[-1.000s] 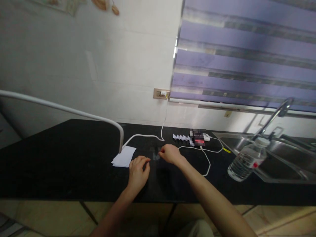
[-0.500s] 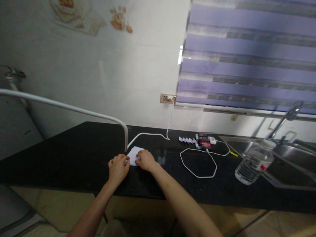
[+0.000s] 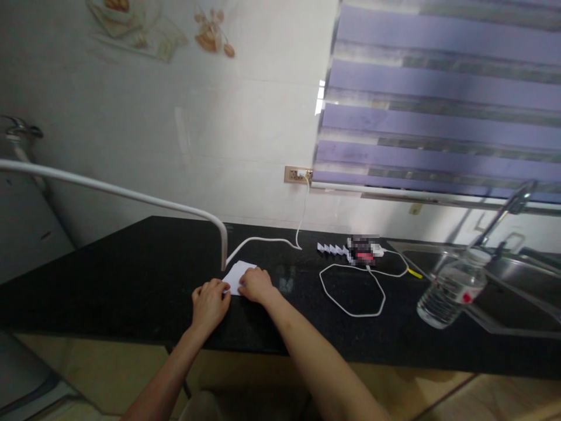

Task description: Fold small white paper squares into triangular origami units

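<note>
Leftmost, we see a metal tap (image 3: 20, 130) on the wall, and from that edge a white tube (image 3: 109, 190) arcs in and bends down over the black counter (image 3: 131, 280). Its lower end stops just behind our left hand (image 3: 208, 305). That hand's fingers are curled and close together, with the tips at the left edge of the white paper (image 3: 237, 276); we cannot tell whether they pinch it. The paper lies on the counter between our two hands. On its right side rests our right hand (image 3: 259, 285), fingers bent, thumb near the paper's front edge; whether these fingers pinch or only press, we cannot tell. Behind, a white cord (image 3: 263, 238) runs to a wall socket (image 3: 293, 174). Further right we have a zigzag-folded white strip (image 3: 333, 249) beside a pixelated object (image 3: 363, 251), and a white cable (image 3: 363, 316) looping in front. Finally come a tilted-looking clear bottle (image 3: 451, 292) and a steel sink (image 3: 517, 266).
</note>
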`<state>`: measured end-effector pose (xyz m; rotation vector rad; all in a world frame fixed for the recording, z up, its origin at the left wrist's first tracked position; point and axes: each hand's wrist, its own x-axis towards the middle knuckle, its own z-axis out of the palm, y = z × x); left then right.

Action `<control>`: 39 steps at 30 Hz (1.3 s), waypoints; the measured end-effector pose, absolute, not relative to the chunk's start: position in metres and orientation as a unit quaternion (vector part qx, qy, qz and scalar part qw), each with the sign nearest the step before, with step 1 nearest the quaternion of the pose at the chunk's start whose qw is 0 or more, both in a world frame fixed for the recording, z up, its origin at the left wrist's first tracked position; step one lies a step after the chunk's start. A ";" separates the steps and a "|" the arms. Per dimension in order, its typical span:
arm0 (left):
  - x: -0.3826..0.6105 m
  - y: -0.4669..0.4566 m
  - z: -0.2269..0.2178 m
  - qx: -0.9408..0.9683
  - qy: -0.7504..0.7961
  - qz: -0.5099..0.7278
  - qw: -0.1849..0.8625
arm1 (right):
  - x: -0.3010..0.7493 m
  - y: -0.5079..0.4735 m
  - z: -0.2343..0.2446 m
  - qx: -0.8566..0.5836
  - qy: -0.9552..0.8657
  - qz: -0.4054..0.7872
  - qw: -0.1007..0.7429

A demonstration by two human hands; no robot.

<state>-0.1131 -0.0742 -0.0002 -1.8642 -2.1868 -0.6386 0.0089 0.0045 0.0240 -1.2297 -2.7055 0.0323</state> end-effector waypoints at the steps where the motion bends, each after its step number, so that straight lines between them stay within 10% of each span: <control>1: -0.113 -0.074 0.000 -0.631 -0.739 -0.213 0.099 | 0.008 0.004 0.025 -0.415 -0.906 0.010 0.084; 39: -0.113 -0.072 0.012 -0.638 -0.747 -0.168 0.082 | 0.015 0.010 0.028 -0.452 -0.881 0.059 0.124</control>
